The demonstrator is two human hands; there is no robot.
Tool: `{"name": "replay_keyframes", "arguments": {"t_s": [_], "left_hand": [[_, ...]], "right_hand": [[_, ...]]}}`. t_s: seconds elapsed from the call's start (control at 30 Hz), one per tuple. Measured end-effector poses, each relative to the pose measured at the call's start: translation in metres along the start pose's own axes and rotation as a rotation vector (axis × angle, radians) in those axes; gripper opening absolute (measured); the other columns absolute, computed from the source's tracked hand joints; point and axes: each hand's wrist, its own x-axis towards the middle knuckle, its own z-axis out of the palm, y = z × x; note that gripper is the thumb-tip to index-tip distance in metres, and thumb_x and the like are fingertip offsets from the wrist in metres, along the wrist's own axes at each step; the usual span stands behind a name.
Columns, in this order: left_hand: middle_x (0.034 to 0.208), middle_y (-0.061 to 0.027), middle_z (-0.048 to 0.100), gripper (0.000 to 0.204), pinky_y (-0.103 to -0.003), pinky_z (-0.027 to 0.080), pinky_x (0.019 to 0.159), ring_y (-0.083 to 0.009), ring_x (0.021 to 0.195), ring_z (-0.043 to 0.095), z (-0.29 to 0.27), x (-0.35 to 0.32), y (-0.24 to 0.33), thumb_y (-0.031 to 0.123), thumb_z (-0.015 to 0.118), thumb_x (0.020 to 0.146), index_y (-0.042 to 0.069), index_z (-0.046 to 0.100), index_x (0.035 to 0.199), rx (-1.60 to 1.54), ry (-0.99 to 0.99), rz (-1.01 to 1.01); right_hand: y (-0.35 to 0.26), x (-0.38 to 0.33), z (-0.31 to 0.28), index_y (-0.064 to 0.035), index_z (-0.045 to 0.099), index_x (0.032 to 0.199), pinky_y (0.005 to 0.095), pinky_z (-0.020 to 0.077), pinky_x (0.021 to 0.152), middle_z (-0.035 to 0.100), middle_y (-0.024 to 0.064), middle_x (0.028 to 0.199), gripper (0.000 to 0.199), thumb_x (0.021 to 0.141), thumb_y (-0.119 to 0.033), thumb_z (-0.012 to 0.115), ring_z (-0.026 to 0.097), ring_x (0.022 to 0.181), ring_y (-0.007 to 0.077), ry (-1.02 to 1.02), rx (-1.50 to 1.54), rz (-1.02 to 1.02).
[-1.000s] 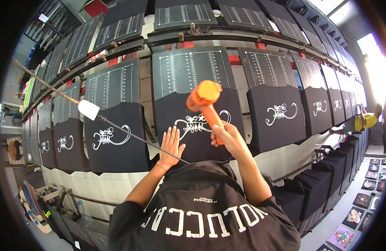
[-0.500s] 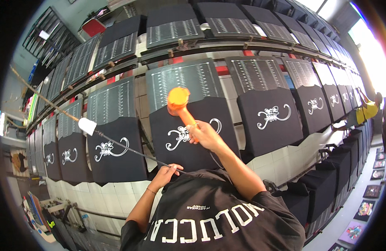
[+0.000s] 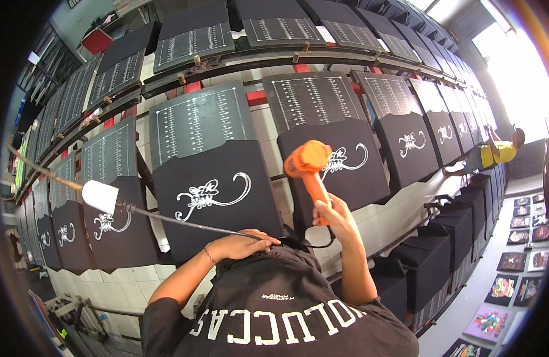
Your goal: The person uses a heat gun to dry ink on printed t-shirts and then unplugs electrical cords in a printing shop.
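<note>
My right hand [image 3: 340, 223] grips the handle of an orange heat gun [image 3: 313, 172], raised over a black shirt [image 3: 360, 184] with a white scroll print. The gun's head partly hides that print. Near my waist, my left hand [image 3: 244, 243] has its fingers closed around a black cable [image 3: 185, 222]. The cable runs left to a white plug connector [image 3: 100, 196] joined to a tan cord [image 3: 45, 171]. Another black shirt [image 3: 227, 220] with the same white print lies just left of the gun, on a marked grey board [image 3: 203, 122].
Rows of boards with black shirts curve away to both sides. A metal rail [image 3: 250, 59] runs behind the near row. Black-draped boards [image 3: 429, 250] stand at my right. Farther right is a person in a yellow top [image 3: 498, 153]. Framed prints [image 3: 503, 288] line the right wall.
I have shifted right along the row. The heat gun has moved from one printed shirt to over the neighbouring one on the right. My left hand has kept hold of the cable.
</note>
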Motion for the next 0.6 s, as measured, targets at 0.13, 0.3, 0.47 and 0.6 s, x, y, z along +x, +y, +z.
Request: {"name": "replay_keyframes", "arguments": {"t_s": [0.13,0.3,0.47,0.6], "left_hand": [[0.115,-0.0107,0.07,0.049,-0.036,0.04,0.11,-0.0255,0.117,0.06,0.011,0.079,0.022,0.037,0.031,0.11,0.011,0.057,0.142,0.003,-0.045,-0.098],[0.118,-0.0111,0.07,0.05,-0.035,0.039,0.11,-0.0241,0.12,0.059,0.054,0.157,0.041,0.041,0.032,0.109,0.011,0.058,0.141,-0.141,-0.015,-0.198],[0.119,-0.0126,0.07,0.045,-0.033,0.049,0.098,-0.0224,0.104,0.067,0.085,0.203,0.039,0.034,0.037,0.11,0.008,0.063,0.136,-0.143,0.157,-0.279],[0.116,-0.0133,0.072,0.045,-0.033,0.048,0.098,-0.0208,0.106,0.067,0.099,0.208,0.035,0.033,0.038,0.109,0.007,0.062,0.136,-0.216,0.316,-0.288]], "right_hand": [[-0.004,0.012,-0.081,0.0007,0.058,0.108,0.0243,0.0512,0.063,0.059,0.0017,0.078,0.028,0.1,-0.026,0.062,0.06,0.065,0.0098,-0.006,0.017,-0.028],[-0.015,0.037,-0.142,-0.0001,0.059,0.11,0.0247,0.0501,0.062,0.06,0.0024,0.078,0.029,0.101,-0.028,0.06,0.061,0.066,0.0104,-0.289,0.02,0.044],[-0.029,0.06,-0.156,-0.0004,0.061,0.11,0.025,0.0505,0.062,0.06,0.0006,0.076,0.032,0.099,-0.031,0.063,0.062,0.065,0.0101,-0.225,-0.233,-0.028],[-0.046,0.077,-0.177,0.0013,0.06,0.109,0.0249,0.0502,0.061,0.06,0.0023,0.075,0.035,0.098,-0.032,0.063,0.063,0.065,0.0101,-0.284,-0.263,-0.026]]}}
